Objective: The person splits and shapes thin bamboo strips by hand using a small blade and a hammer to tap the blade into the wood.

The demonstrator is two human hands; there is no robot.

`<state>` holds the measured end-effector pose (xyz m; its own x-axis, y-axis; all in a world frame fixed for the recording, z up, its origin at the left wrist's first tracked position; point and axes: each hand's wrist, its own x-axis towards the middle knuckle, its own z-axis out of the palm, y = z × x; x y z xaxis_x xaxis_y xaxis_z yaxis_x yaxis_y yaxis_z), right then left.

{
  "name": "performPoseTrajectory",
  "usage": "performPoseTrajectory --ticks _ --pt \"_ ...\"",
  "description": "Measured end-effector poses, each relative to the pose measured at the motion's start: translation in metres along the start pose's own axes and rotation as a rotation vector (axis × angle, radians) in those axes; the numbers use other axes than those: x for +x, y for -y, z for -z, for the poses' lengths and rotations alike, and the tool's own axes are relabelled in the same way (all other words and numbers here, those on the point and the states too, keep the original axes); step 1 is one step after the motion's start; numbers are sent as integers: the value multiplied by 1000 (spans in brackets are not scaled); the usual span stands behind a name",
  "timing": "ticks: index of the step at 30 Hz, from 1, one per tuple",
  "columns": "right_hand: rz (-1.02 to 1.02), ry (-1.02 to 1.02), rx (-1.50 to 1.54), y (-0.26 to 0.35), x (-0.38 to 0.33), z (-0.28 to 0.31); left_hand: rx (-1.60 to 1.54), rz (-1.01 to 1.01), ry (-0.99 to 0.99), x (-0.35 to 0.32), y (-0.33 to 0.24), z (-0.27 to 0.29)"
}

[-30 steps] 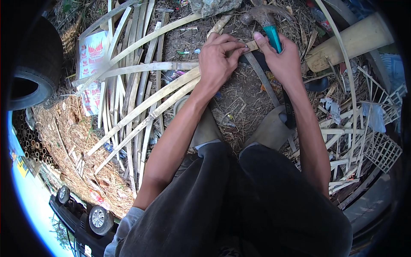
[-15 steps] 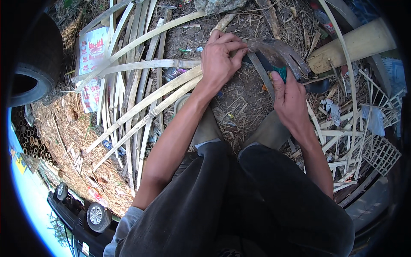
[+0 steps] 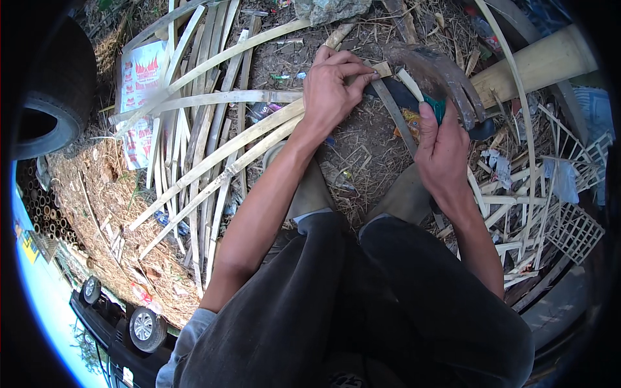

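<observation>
My left hand (image 3: 333, 84) is closed on a bamboo strip (image 3: 259, 137), whose cut end juts out just past my fingertips. The strip runs down to the left beneath my wrist, alongside a second one. My right hand (image 3: 443, 149) grips a green-handled knife (image 3: 410, 85), thumb pressed along the handle; its narrow, pale blade points toward my left hand without touching it. Just beyond my right hand is a dark brown, curved piece (image 3: 446, 74) with a split end; its kind is unclear. A flat, greyish strip (image 3: 396, 113) slants between my hands.
Many split bamboo strips (image 3: 210, 97) lie piled on the left over a printed sheet (image 3: 139, 97). A thick bamboo pole (image 3: 537, 68) lies at the right, above tangled slats (image 3: 511, 213). Tyres (image 3: 48, 116) stand at the far left. A stone (image 3: 330, 10) sits at the top.
My right hand has drawn slightly right and down, away from the strip's end, and the knife's blade now shows pale. The brown piece has shifted right. My left hand stays nearly still.
</observation>
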<state>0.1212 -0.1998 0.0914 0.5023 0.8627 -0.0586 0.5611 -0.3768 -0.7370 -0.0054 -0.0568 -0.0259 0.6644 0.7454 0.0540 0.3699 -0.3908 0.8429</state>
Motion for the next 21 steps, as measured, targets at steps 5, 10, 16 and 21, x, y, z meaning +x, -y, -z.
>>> performPoseTrajectory --ticks 5,10,16,21 --pt "-194 244 -173 7 10 7 11 21 7 -1 0 5" --pt "63 168 -218 -21 18 7 0 19 15 2 -2 0" --pt "237 71 -109 -15 18 15 12 64 24 -7 -2 4" --pt "-193 459 -266 -20 18 15 10 65 38 -2 -5 7"
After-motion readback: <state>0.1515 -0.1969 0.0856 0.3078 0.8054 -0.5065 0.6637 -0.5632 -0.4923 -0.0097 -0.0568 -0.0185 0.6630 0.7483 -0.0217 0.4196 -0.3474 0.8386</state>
